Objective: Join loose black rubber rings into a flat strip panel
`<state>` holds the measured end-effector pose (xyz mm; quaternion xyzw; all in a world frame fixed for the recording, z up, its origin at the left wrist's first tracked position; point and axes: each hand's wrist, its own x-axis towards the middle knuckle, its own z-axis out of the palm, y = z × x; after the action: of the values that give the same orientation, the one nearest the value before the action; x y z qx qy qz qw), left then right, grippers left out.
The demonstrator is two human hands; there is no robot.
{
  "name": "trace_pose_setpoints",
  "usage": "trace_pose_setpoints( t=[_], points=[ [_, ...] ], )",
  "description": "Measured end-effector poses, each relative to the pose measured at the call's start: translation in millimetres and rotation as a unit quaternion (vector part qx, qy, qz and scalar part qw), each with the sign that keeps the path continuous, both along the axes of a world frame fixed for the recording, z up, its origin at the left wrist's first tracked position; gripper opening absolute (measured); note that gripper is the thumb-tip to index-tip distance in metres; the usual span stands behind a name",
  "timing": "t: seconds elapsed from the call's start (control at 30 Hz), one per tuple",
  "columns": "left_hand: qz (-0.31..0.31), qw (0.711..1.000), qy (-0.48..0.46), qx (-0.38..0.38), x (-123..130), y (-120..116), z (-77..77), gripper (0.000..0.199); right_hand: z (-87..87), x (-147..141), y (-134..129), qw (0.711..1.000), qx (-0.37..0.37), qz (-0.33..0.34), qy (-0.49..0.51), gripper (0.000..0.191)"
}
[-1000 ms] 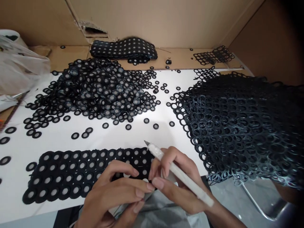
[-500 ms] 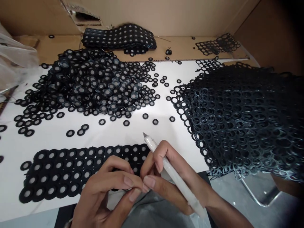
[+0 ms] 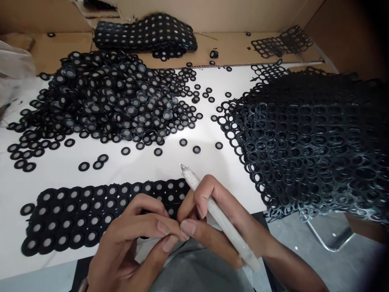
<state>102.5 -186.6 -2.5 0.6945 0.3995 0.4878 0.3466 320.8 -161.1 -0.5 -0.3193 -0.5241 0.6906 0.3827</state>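
My left hand (image 3: 136,239) is closed in a pinch, its thumb and forefinger pressed together against the fingertips of my right hand. Whatever sits between them is hidden; only a little black shows behind the left fingers. My right hand (image 3: 209,219) grips a white craft knife (image 3: 220,217), wrapped round its handle, with the pointed metal tip facing up and away from me. Its thumb and forefinger also pinch at the left fingertips. Behind both hands lies a black sheet of joined rings with grey centres (image 3: 73,207), partly covered by the left hand.
A large heap of loose black rings (image 3: 106,97) spreads over the white tabletop (image 3: 142,166), several scattered in front. At right, a thick stack of black perforated webbing (image 3: 304,146) overhangs the edge. Stacked ring sheets (image 3: 146,34) lie against the cardboard wall (image 3: 212,16).
The whole view has shifted slightly, so the table things sit a little higher and further left. Both hands keep the same pinch, and the knife stays in my right hand.
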Motion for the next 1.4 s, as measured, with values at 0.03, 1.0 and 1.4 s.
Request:
trace_pose_setpoints(
  t=[0.03, 1.0, 1.4],
  points=[
    [-0.002, 1.000, 0.001, 0.000, -0.1, -0.1, -0.2, 0.052, 0.3, -0.5, -0.6, 1.000, -0.001, -0.003, 0.001, 0.026],
    [-0.019, 0.987, -0.060, -0.150, -3.8, -8.0, -0.4, 0.037, -24.1, -6.6, -4.6, 0.984, 0.092, -0.120, 0.088, 0.061],
    [0.025, 0.919, -0.126, -0.372, 0.1, -7.4, 11.5, 0.009, -25.6, -7.4, -6.2, 0.987, 0.111, -0.085, 0.075, 0.064]
  ],
)
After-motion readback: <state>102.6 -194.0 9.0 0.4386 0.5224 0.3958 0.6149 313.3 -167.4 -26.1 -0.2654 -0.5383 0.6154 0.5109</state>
